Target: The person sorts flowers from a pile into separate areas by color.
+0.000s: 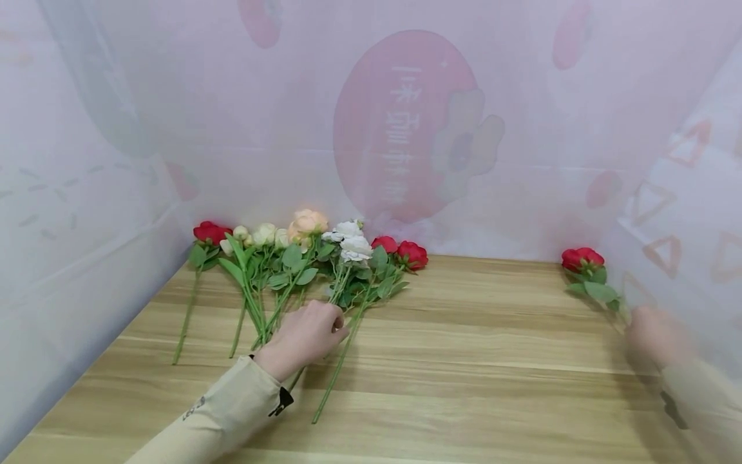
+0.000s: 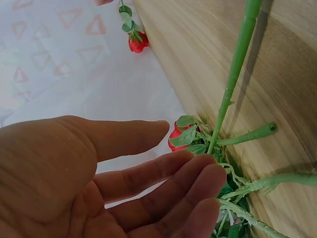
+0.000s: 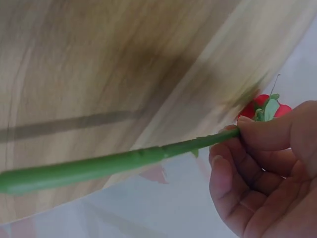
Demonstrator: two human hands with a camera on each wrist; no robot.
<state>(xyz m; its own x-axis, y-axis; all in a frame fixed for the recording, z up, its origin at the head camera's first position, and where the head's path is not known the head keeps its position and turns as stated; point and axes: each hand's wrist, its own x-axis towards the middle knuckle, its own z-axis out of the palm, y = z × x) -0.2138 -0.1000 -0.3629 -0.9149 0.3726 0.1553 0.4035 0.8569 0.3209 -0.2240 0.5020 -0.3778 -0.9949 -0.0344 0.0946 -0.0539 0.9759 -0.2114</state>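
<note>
My right hand (image 3: 267, 168) pinches the green stem (image 3: 119, 162) of a red rose (image 1: 583, 260) between thumb and fingers, at the table's right side. In the head view this right hand (image 1: 661, 335) is blurred. My left hand (image 1: 307, 338) hovers over the stems of the flower group on the left. The left wrist view shows the left hand (image 2: 143, 183) with its thumb apart from loosely bent fingers, nothing between them. Just beyond its fingertips are a green stem (image 2: 233, 74) and a red rose (image 2: 179, 138). White flowers (image 1: 352, 243) and red roses (image 1: 411, 255) lie ahead of it.
Farther left lie a peach flower (image 1: 308, 222), cream flowers (image 1: 265, 234) and another red rose (image 1: 211, 232), heads toward the back. The wooden table (image 1: 475, 361) meets a printed cloth wall (image 1: 522, 212) behind, and cloth also hangs at both sides.
</note>
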